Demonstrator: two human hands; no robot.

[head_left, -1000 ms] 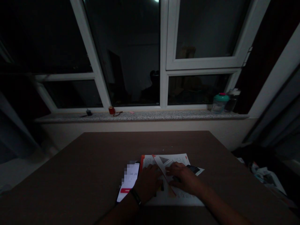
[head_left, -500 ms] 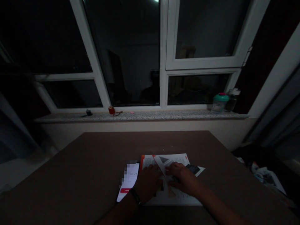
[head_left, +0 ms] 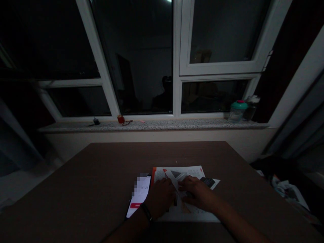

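A printed magazine (head_left: 163, 170) with an orange edge lies on the brown table. On top of it is a folded sheet of paper (head_left: 178, 175) with slanted creases and a dark pointed corner sticking out to the right. My left hand (head_left: 163, 195), with a dark band at the wrist, has its bent fingers on the left edge of the folded paper. From the other side my right hand (head_left: 196, 192) grips the paper, thumb nearer me and fingers curled over it. Both palms hide part of the sheet.
A lit phone (head_left: 138, 197) lies left of the magazine, close to my left wrist. The table (head_left: 101, 175) reaches toward a speckled windowsill (head_left: 162, 125). On the sill stand a small red jar (head_left: 120, 119) and a teal-lidded bottle (head_left: 237, 112).
The folded paper has shifted slightly, its upper tip and right corner moving a little left. Both hands stay on it in nearly the same place.
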